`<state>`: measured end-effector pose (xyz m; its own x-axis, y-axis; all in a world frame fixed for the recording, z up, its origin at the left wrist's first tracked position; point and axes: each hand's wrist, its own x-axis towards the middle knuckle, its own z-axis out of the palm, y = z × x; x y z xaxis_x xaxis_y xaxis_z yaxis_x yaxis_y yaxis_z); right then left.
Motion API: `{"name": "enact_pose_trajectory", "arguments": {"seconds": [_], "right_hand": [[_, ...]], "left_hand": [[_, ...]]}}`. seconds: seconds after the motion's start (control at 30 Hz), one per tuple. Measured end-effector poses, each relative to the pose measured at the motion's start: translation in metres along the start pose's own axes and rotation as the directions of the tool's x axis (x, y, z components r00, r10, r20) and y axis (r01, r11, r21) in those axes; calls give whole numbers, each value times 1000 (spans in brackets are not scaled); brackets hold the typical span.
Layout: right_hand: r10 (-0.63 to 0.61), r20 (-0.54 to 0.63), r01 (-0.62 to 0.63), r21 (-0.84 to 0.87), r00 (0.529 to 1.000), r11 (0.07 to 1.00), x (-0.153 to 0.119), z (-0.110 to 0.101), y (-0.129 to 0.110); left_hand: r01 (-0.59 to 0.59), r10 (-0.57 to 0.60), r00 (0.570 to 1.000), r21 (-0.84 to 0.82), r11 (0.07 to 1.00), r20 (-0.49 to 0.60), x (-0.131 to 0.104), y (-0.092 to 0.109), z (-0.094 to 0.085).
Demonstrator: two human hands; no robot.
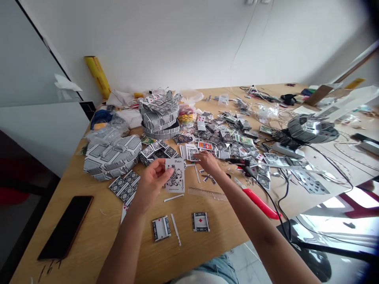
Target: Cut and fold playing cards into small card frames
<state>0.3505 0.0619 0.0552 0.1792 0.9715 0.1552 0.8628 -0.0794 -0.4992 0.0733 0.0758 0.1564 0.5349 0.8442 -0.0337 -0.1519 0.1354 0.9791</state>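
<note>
A joker playing card stands upright in my left hand, pinched between thumb and fingers with its printed face toward me. My right hand reaches over the table, fingers stretched out onto a patterned-back card at the near edge of a loose card heap. Closer to me lie two small squares folded from cards, a left one and a right one. A thin white paper strip is between them, and another strip lies under the joker card.
Red-handled scissors and a clear ruler lie at the right and middle. A black phone rests at left. Card-covered boxes stand behind my left hand. Black cables cross the right edge.
</note>
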Motion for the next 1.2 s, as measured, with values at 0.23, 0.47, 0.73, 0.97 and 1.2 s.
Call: {"name": "enact_pose_trajectory", "arguments": {"seconds": [0.23,0.47,0.73,0.97,1.2], "right_hand": [[35,-192,-35,1,981,999,-7,-23,-14],[253,-270,-35,617,929,786,-26,-36,-86],[106,174,-200,919,979,340,-10,-31,-126],[18,239,-232,916,971,326,-14,-25,-131],[14,198,-193,932,980,306,-18,-18,-130]], "left_hand": [[21,-23,999,-48,999,-48,25,-13,0],[57,-84,974,-129,990,-212,23,-16,-9],[13,-24,930,-32,999,-366,30,-12,-21],[61,-113,938,-165,984,-328,26,-14,-10],[96,-130,956,-140,986,-263,25,-19,-3]]}}
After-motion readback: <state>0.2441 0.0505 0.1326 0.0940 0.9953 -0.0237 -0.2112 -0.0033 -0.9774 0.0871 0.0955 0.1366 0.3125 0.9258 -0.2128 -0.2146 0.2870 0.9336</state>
